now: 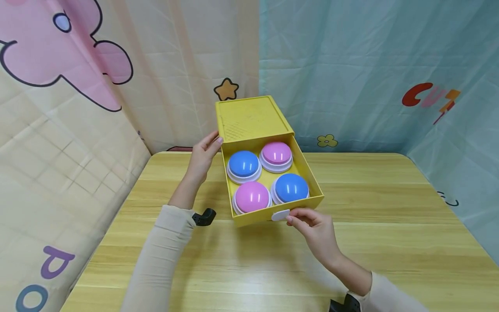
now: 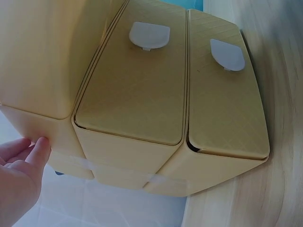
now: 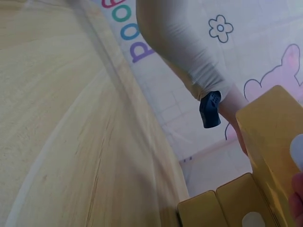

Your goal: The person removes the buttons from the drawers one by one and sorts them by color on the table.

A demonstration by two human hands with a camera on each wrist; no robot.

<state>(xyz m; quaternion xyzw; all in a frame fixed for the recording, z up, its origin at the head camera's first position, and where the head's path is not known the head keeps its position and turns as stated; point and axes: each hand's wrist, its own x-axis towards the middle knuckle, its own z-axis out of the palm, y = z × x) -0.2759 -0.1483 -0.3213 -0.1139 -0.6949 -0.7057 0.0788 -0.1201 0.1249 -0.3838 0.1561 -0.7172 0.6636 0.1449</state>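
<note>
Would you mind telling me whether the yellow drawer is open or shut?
Open: the yellow drawer is pulled out, showing four dome buttons inside.

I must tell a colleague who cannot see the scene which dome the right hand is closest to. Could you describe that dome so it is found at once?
On the wooden table stands a yellow cabinet with its top drawer pulled out, holding four domes in a square. The right hand pinches the white tab on the drawer's front wall. The nearest dome is the blue one in the front right corner; the other blue one sits back left.
</note>
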